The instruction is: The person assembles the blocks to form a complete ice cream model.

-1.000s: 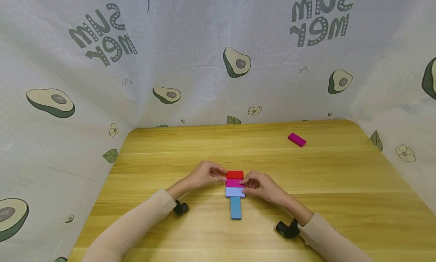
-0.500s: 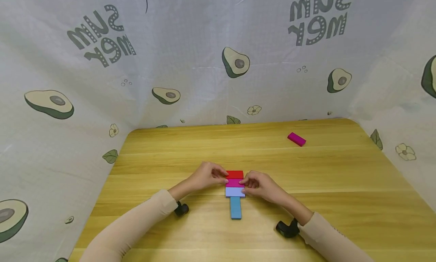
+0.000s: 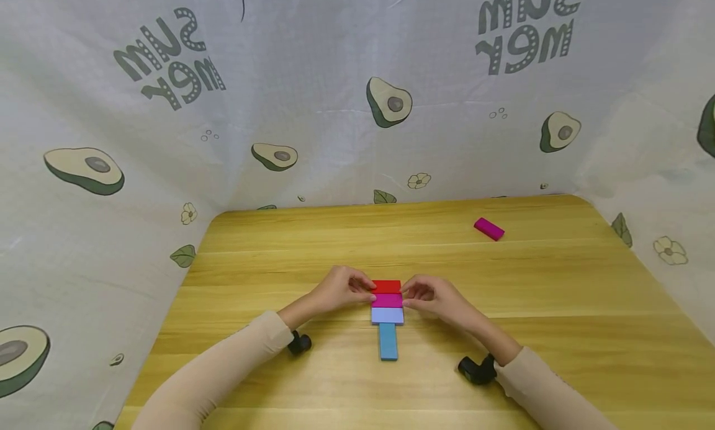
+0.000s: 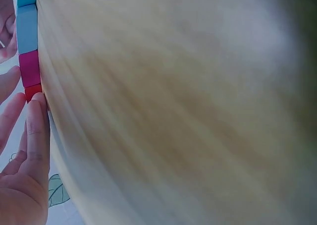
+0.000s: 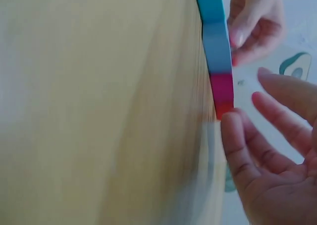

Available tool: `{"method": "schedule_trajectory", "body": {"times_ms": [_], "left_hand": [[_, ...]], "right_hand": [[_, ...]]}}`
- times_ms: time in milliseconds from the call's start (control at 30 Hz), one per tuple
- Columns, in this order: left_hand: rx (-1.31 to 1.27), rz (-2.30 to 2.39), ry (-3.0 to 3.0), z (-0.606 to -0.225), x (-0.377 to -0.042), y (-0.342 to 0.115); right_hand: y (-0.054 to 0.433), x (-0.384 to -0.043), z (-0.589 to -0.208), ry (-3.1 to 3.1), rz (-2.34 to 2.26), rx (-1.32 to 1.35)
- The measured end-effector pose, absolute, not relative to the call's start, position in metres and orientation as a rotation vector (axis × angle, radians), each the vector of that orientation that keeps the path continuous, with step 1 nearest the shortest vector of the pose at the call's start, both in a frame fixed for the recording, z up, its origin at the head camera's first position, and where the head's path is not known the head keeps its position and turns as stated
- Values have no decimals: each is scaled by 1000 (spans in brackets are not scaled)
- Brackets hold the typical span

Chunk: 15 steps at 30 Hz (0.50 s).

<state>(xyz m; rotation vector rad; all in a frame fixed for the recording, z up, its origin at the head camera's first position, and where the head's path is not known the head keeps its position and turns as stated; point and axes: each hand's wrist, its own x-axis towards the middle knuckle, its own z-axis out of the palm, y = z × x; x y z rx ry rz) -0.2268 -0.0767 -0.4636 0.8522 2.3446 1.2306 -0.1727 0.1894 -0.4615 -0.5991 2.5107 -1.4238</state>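
A red block [image 3: 386,286], a magenta block [image 3: 386,300] and a lavender block [image 3: 388,316] lie flat on the table in a stacked column, long sides together. Below them a blue block [image 3: 388,342] points lengthwise toward me. My left hand [image 3: 342,289] has its thumb by the magenta block's left end and a fingertip at the red one's. Opposite, my right hand [image 3: 438,296] has its fingertips at the right ends of the same two blocks. In the right wrist view, that hand's fingers [image 5: 237,145] are extended, with fingertips beside the red end. Whether they press is unclear.
A loose magenta block [image 3: 489,229] lies at the back right of the wooden table [image 3: 279,244]. A white printed curtain [image 3: 313,95] hangs along the back and sides. Black wrist cameras [image 3: 477,370] sit below the wrists.
My right hand has drawn back slightly to the right, its fingers leaving the tops of the magenta and lavender blocks for the red and magenta ends. The left hand stays nearly still.
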Motion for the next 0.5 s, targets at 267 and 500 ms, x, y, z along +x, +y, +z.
{"method": "schedule_trajectory", "body": {"times_ms": [267, 500], "left_hand": [[841, 1254, 2332, -466, -227, -78], [839, 1257, 2332, -466, -228, -77]], "right_hand": [[211, -184, -454, 2587, -1499, -462], [234, -194, -445, 2678, -1522, -359]]}}
